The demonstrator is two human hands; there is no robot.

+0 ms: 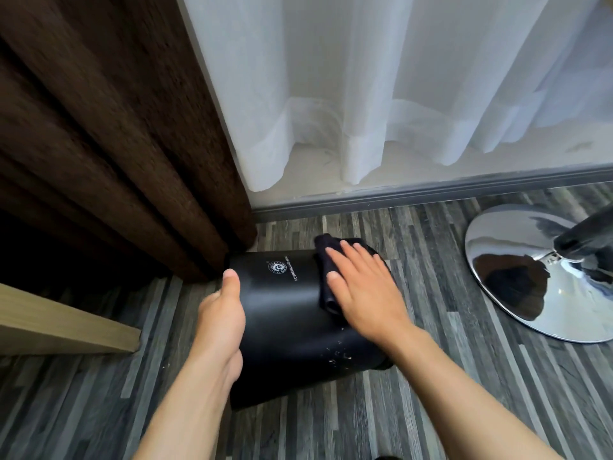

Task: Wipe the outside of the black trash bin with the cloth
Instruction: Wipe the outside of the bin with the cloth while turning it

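The black trash bin [285, 323] lies tipped on its side on the floor, a small white logo and lettering showing on its upper wall. My left hand [220, 313] grips its left side, thumb up on the wall. A dark cloth [326, 260] lies on the bin's upper right part, and my right hand [361, 287] presses flat on it with fingers spread. Pale specks mark the bin's wall near its lower right.
A brown curtain [109, 134] hangs just left of and behind the bin. A sheer white curtain [381, 88] covers the window behind. A chrome chair base [517, 277] stands at the right. A light wooden edge [66, 323] juts in at the left. The floor is grey striped wood.
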